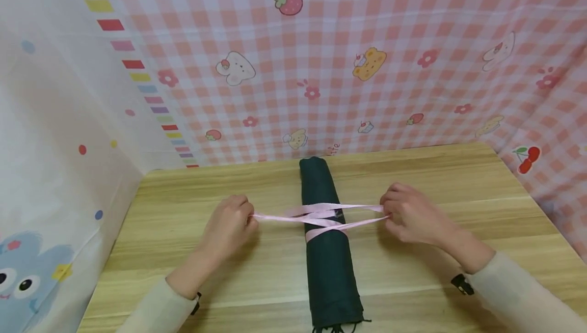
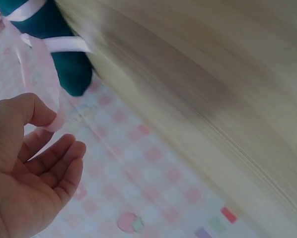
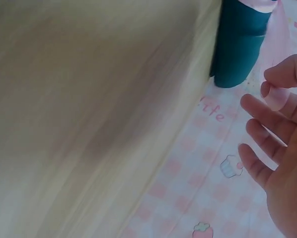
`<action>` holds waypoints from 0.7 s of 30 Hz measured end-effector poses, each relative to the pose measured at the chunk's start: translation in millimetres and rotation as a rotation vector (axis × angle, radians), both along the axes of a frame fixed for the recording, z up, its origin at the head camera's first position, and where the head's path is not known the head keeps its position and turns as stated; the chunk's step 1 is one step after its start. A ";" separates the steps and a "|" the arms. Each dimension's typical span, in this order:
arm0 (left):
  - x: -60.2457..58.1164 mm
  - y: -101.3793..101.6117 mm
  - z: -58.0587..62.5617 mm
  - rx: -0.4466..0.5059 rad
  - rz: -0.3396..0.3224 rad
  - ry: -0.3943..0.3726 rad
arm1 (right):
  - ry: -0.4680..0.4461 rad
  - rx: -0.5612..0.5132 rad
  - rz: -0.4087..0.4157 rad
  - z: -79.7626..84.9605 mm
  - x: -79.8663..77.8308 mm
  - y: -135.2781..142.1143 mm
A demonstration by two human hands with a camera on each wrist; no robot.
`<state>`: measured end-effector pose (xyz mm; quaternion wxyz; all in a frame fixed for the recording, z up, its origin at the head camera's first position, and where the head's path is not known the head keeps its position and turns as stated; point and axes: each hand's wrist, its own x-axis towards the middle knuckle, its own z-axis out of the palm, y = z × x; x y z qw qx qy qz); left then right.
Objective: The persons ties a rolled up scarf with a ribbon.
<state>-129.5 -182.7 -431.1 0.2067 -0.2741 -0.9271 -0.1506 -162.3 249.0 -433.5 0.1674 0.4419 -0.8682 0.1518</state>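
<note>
A dark green cloth roll (image 1: 331,277) with fringe at its near end lies lengthwise on the table. Pink ribbon (image 1: 321,206) crosses around its middle, with strands drawn out to both sides. On the left, my left hand (image 1: 231,225) pinches one strand between thumb and index finger; the left wrist view shows the ribbon (image 2: 49,74) looped at those fingertips, the other fingers loosely bent. To the right of the roll, my right hand (image 1: 415,216) pinches the ribbon where two strands meet it. Neither hand touches the roll. Where the ribbon passes beneath the roll is hidden.
The wood-grain table (image 1: 160,272) extends to both sides of the roll. Behind it hangs a pink checked cloth (image 1: 275,99) with cartoon prints, and a white dotted cloth (image 1: 55,119) hangs at the left. Dark bands show at both sleeve cuffs.
</note>
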 end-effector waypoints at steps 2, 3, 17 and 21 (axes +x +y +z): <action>1.3 -8.1 1.1 -0.001 0.009 -0.017 | 0.014 0.004 0.020 -0.5 -0.1 6.6; 2.3 -12.0 1.9 0.001 0.013 -0.029 | 0.019 0.002 0.027 -0.7 -0.1 10.2; 15.3 -59.4 12.2 -0.020 0.013 -0.291 | 0.027 0.010 -0.044 -11.4 3.3 73.2; 15.1 -73.1 9.9 -0.021 0.001 -0.299 | 0.007 0.020 -0.065 -14.1 5.0 86.4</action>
